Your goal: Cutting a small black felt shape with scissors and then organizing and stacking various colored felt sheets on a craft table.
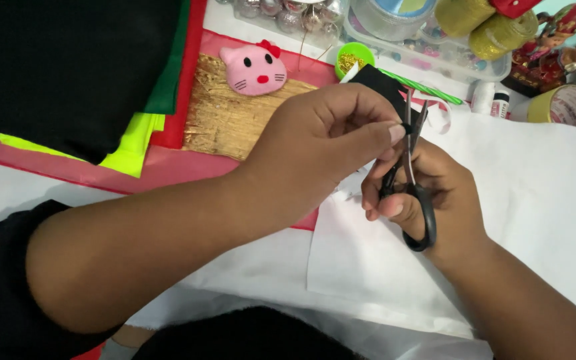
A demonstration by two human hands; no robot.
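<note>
Above the white sheet (541, 193) on the table, in the head view, the left hand (321, 133) pinches a small piece of black felt (380, 85) between thumb and fingers, while the right hand (428, 193) is closed around the black-handled scissors (409, 180), whose blades point up at the felt's edge. The felt looks light, soft and floppy, so a hold close to the cutting line seems best to keep it taut. The blades appear slightly parted, though the thumb hides part of them. Nearby lie a pink plush cat face (255, 67) on gold fabric (225, 120), stacked black, green and yellow sheets, a green cup of beads (351, 60), and tape rolls; none crowds the hands.
</note>
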